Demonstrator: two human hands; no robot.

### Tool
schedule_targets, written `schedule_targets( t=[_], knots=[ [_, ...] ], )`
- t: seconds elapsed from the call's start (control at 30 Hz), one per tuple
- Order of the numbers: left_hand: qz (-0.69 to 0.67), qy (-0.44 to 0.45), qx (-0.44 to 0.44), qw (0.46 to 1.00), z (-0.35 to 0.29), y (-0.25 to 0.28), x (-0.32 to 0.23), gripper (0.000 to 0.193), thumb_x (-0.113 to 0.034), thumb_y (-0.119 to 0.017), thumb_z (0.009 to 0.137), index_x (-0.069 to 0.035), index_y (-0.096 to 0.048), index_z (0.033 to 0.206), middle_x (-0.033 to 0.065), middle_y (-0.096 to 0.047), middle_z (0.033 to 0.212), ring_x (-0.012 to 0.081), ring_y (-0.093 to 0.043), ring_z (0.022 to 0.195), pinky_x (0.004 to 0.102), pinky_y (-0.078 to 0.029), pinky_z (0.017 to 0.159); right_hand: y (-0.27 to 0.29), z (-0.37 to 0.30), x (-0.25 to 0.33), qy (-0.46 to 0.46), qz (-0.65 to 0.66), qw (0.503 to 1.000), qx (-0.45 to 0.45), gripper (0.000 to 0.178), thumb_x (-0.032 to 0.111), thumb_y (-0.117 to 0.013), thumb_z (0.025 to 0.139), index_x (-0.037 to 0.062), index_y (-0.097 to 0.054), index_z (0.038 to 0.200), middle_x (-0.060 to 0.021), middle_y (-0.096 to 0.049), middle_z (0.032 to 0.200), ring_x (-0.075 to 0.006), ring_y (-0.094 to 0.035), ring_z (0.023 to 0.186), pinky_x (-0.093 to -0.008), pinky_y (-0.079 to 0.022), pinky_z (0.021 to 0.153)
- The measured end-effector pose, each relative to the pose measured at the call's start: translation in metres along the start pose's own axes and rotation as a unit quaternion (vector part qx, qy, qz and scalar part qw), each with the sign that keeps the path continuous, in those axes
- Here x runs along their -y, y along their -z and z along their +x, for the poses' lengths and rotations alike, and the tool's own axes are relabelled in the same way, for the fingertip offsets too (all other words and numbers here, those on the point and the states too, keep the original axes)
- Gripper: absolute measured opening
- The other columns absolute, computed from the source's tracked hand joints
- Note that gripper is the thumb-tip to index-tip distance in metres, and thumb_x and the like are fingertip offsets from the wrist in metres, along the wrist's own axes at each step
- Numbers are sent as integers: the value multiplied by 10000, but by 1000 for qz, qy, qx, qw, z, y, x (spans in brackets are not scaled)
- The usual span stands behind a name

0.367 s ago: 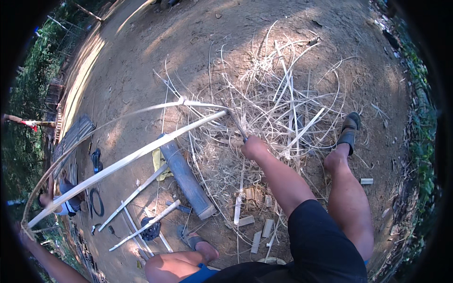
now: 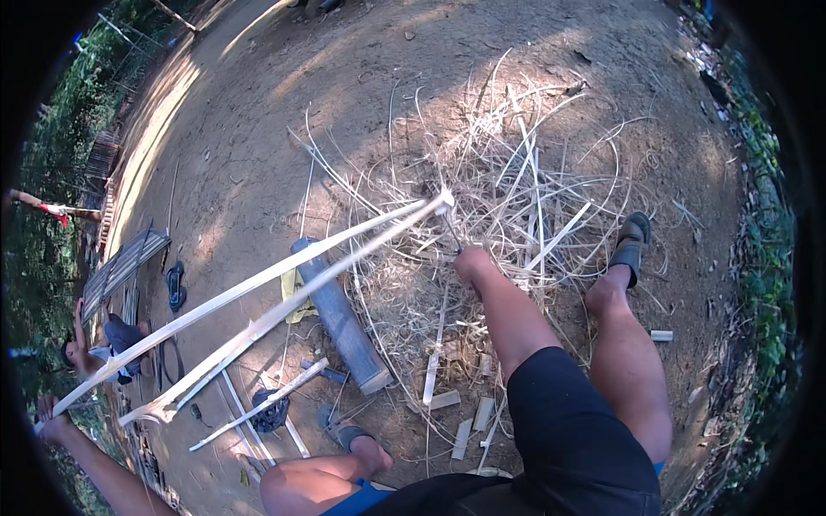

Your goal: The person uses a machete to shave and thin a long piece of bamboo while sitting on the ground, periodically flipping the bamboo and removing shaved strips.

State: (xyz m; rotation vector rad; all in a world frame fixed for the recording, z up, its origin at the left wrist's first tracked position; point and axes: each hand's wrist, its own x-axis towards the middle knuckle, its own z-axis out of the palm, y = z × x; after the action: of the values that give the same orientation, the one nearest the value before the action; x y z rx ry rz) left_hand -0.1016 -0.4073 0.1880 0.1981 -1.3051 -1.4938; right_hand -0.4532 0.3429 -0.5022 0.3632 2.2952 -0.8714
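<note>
At the far left edge, my left hand is closed round the near end of a long pale bamboo strip. The strip slants up to the right, above a dark log. My right hand grips a knife, its narrow blade pointing up and left to the strip's far end. The handle is mostly hidden in my fist. A second pale strip, blurred by motion, meets the first near the blade and runs down on its near side, its frayed end loose.
Beyond my right hand spreads a tangle of thin shavings. Cut strips and a black plastic bag lie left of my feet. Short bamboo pieces lie between my legs. Another person is low to the ground at far left.
The second strip, earlier bowed high over the first and reaching my left hand, has swung down to its near side. My right hand and the knife have shifted slightly right.
</note>
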Motion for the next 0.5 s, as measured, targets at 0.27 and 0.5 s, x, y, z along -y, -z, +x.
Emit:
schedule_targets(
  t=[0.27, 0.5],
  knots=[
    [-28, -29, 3, 999, -25, 34, 23, 305, -297, -330, 885, -112, -278, 648, 40, -270, 562, 135, -299, 455, 290, -242, 420, 8, -68, -16, -4, 207, 976, 70, 225, 184, -682, 798, -33, -625, 818, -154, -649, 751, -244, -643, 679, -386, -519, 649],
    [-59, -66, 21, 996, -130, -21, -61, 708, -805, -224, 850, -161, -348, 582, 11, -337, 528, 131, -295, 417, 271, -250, 398, -50, -208, -43, 36, 168, 984, -47, 224, 211, -654, 764, 3, -621, 839, -169, -659, 771, -284, -642, 722, -400, -495, 717]
  ],
)
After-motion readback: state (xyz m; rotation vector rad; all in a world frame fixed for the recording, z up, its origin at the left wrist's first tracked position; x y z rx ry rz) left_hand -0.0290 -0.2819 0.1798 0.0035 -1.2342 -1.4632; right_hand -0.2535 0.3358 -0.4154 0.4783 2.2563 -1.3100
